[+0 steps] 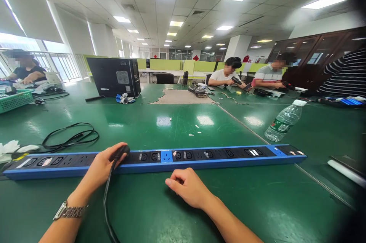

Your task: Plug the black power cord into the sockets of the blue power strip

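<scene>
A long blue power strip (200,165) with rows of black sockets lies across the green table. My left hand (104,163) is closed around a black power plug (123,152) at the strip's left half. From that plug a thick black cord (106,197) hangs down towards the front edge of the view. Whether the plug's pins sit in a socket is hidden by my fingers. My right hand (188,187) rests just in front of the strip's middle, fingers curled in, holding nothing that I can see.
Behind the strip lies a coiled thin black cable (77,136). A water bottle (284,121) leans at the right. Further back stand a black computer case (110,77), blue-and-white gloves (125,99) and a green basket (17,101). Several people sit or stand around the table.
</scene>
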Demonstrator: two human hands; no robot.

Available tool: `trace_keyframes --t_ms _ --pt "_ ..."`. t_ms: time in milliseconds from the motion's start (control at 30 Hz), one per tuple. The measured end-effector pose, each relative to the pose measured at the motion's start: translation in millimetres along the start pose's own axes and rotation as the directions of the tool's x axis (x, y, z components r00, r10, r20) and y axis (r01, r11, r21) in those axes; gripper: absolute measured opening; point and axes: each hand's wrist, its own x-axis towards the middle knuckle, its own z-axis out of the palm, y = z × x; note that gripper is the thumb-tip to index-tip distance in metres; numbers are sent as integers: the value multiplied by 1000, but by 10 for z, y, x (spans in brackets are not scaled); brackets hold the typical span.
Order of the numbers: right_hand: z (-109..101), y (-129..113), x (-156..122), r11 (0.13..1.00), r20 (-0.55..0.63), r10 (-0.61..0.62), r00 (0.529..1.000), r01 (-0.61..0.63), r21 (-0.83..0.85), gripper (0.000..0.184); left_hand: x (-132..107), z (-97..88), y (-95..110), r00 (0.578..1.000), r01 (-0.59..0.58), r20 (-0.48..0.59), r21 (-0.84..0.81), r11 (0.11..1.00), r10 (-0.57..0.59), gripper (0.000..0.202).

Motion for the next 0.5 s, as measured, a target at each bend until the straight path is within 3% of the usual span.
trace_keyframes --t_ms 267,500 --pt "8 -9 -1 1000 1 6 1000 -6 3 30 -11 80 -13 999 -36 -7 6 999 36 48" --pt "3 -10 -6 1000 7 3 1000 -3 -6 29 -13 19 94 999 -12 50 -74 997 16 53"
